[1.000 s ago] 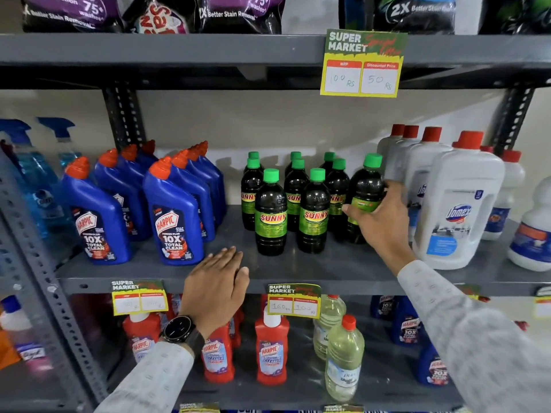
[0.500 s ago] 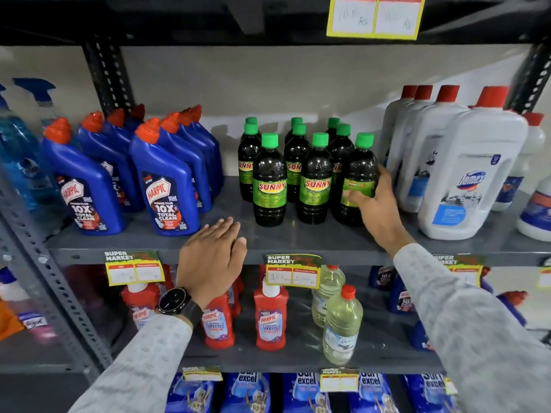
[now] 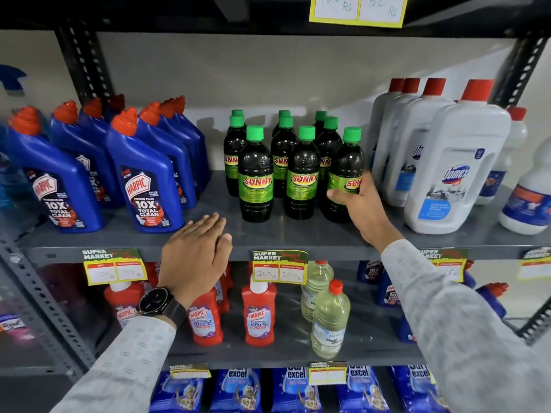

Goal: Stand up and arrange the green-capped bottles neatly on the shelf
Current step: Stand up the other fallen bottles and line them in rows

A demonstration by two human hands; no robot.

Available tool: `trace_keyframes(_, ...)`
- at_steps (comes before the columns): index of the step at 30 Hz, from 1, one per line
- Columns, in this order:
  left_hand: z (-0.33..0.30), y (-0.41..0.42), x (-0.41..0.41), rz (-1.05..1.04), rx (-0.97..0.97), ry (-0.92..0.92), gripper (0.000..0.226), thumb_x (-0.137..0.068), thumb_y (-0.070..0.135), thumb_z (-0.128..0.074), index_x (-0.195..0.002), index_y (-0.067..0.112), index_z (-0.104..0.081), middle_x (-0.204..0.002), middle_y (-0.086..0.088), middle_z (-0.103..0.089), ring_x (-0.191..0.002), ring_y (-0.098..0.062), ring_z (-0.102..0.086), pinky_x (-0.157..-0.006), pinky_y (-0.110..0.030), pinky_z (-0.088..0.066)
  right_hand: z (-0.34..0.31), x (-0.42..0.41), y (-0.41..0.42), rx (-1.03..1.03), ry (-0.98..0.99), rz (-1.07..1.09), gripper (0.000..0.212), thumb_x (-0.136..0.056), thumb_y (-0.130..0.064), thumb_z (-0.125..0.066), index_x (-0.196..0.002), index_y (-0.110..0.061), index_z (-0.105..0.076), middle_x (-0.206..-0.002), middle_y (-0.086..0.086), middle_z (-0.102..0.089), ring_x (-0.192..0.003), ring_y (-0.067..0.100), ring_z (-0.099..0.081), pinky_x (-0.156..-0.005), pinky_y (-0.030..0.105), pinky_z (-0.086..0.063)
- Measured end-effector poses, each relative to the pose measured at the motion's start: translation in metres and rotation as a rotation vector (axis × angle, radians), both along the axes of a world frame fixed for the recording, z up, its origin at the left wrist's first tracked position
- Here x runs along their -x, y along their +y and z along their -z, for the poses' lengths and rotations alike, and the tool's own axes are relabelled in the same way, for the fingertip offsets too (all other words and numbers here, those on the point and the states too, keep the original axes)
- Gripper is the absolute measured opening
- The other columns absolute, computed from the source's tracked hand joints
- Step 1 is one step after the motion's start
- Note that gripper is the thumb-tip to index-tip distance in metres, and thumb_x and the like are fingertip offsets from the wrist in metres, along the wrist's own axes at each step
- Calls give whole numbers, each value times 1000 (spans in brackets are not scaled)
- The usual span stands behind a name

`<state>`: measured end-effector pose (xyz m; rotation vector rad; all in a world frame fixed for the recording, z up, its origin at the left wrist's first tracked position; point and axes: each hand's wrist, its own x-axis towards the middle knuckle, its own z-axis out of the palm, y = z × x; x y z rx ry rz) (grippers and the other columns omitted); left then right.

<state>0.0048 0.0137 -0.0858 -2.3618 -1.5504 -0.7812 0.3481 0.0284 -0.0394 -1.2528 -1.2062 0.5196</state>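
green-capped bottles stand upright; our right hand wraps the front-right bottle, our left hand lies flat and empty on the shelf edge.

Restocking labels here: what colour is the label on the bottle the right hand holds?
Green, with red lettering, on the bottle in the right hand; head view.

right hand gripping front green-capped bottle, upright

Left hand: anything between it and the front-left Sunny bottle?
Nothing visible. The left hand rests at the shelf edge; only bare shelf lies between it and the front-left Sunny bottle. The right hand holds the front-right bottle.
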Motion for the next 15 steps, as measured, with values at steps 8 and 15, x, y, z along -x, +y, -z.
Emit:
trace_keyframes(8, 2, 2, 0, -4, -5, -2, 61, -103, 44, -25, -139, 12, -61, -147, -7, -59, -139, -20, -53, -119, -43, -39, 4, -3, 3, 9, -9, 21, 75, -80, -14, -90, -136, -27, -41, -121, -9, -67, -111, 7, -66, -98, 36, -55)
trace_keyframes(15, 1, 1, 0, -7, -12, -14, 62, -102, 46, -23, -140, 13, -61, -148, -6, -58, -140, -19, -52, -120, -41, -37, 2, -4, 2, 26, -41, 68, 81, -80, -8, -87, -141, -27, -37, -119, -10, -66, -109, 6, -64, -93, 27, -51)
